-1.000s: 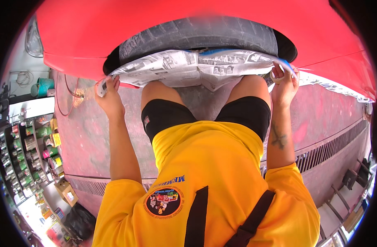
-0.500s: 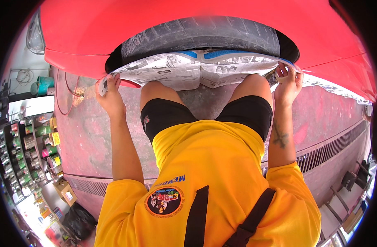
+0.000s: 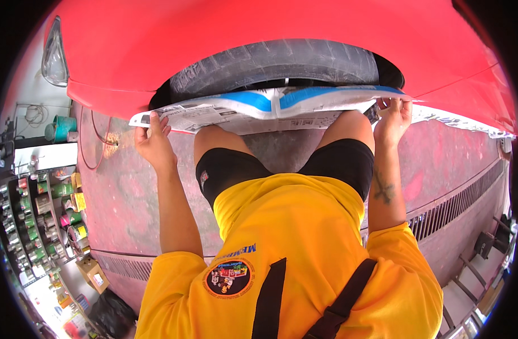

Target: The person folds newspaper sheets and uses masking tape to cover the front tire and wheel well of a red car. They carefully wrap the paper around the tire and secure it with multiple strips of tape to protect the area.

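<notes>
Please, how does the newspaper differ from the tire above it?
The newspaper is pale, with print and blue areas; the tire is dark grey. The newspaper is thin and creased near its middle; the tire is thick and rounded. The left hand and right hand hold the newspaper, not the tire. Both look wide here.

Tire (image 3: 276,65): top hidden under red fender (image 3: 270,22), lower part behind newspaper (image 3: 205,117). Fender cut off by upper edge, yellow shirt (image 3: 310,243) by lower edge. Right hand (image 3: 393,124): fingertips partly hidden at newspaper's edge. Newsprint, shelved cans' labels (image 3: 30,223) too small, blurred.
</notes>
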`<state>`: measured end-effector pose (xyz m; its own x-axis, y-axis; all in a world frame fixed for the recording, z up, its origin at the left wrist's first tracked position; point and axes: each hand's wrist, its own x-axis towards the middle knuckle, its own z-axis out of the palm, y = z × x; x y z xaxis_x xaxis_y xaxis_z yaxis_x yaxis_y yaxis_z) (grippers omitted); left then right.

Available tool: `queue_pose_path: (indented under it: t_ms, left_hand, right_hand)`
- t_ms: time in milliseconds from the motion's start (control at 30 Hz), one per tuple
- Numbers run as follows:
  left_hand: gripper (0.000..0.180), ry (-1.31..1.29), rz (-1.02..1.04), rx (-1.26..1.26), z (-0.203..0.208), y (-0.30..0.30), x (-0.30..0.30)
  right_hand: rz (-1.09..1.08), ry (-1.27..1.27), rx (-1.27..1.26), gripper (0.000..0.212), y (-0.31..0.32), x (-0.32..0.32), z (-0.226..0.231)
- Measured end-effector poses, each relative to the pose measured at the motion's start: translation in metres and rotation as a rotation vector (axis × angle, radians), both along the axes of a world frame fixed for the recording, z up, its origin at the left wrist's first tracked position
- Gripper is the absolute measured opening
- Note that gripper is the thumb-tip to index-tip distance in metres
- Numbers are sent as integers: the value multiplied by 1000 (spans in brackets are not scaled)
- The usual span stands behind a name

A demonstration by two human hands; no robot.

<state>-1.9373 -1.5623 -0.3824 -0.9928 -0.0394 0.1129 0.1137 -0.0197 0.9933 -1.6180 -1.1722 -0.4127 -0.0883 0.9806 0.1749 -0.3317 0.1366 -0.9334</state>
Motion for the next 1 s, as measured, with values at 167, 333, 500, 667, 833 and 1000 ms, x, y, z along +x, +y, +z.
queue_pose_path:
  t_ms: [167,333,500,667,833,1000]
  left_hand:
    - [25,-16,110,-4,-3,0,-13]
    - [20,76,335,159,-3,2,27]
    - [16,210,-304,-343,-55,2,98]
    - [16,450,-855,-419,6,77,88]
    - [14,452,-605,-256,39,97,52]
    - [17,467,-544,-243,47,107,53]
  right_hand:
    - [-3,18,-2,13,10,-1,-6]
    - [-250,120,-194,18,-29,-3,15]
    - [-169,-420,301,21,-82,16,-36]
    - [-57,-745,709,63,-105,-24,-12]
    - [-175,-671,737,73,-55,-46,14]
    - [-225,-846,723,52,-26,-51,20]
